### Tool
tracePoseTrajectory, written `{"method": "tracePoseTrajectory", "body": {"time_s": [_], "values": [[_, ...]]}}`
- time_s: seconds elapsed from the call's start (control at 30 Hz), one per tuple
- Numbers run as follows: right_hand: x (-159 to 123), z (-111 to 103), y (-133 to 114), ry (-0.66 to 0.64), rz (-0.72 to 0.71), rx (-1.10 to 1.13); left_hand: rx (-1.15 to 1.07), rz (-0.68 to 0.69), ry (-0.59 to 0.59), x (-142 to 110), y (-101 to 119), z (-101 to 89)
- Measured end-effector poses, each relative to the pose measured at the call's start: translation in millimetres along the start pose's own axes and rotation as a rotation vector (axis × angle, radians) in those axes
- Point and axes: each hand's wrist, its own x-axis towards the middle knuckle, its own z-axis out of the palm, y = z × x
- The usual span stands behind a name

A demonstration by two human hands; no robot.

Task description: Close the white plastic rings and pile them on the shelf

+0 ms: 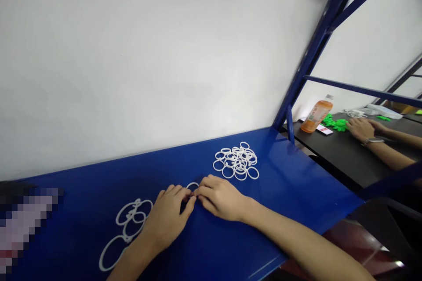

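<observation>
A single white plastic ring (pixel 192 184) shows between my hands, its upper arc standing out past the fingertips. My left hand (pixel 169 215) is closed, thumb and fingers pinched at the ring's near side. From the right, my right hand (pixel 219 196) meets it with bent fingers pressed together at the same spot. Where exactly the fingers touch the ring is hidden. Left of my left hand lie several larger-looking white rings (pixel 126 239), overlapping, partly covered by my wrist. Beyond my right hand is a heap of white rings (pixel 239 161) with small knobs.
All this lies on a blue tabletop (pixel 211 246) against a white wall (pixel 148 61). A blue metal frame (pixel 308 59) rises at the right. Behind it, another person's hands (pixel 362 128) rest at a dark table (pixel 336 153) with green pieces (pixel 339 124) and an orange drink bottle (pixel 317 115).
</observation>
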Motion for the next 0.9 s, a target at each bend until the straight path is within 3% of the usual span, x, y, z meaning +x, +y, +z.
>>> {"method": "tracePoseTrajectory", "body": {"time_s": [0.2, 0.37, 0.53, 0.67, 0.73, 0.8, 0.9], "values": [[-0.5, 1.3, -2.7, -0.013, -0.002, 0.03, 0.011, 0.045, -0.014, -1.7, 7.8, 2.9], [-0.8, 2.3, 5.0, -0.018, 0.032, 0.012, -0.014, 0.061, 0.066, -1.1, 9.4, 4.0], [-1.0, 0.7, 7.9, 0.105, 0.074, 0.137, -0.089, 0.102, 0.169, 0.8, 10.1, 4.6], [0.6, -2.3, 8.8, 0.165, 0.058, 0.242, -0.144, 0.167, 0.182, 3.4, 10.8, 3.5], [0.5, -8.5, 16.0, 0.211, 0.061, 0.228, -0.163, 0.168, 0.174, 3.1, 0.1, -3.5], [-2.8, -19.2, 32.2, 0.327, 0.125, 0.169, -0.12, 0.083, 0.169, 2.4, -23.4, -15.6], [-16.4, -38.6, 69.1, 0.565, 0.373, -0.005, 0.031, -0.086, 0.097, 2.5, -74.1, -37.2]]}}
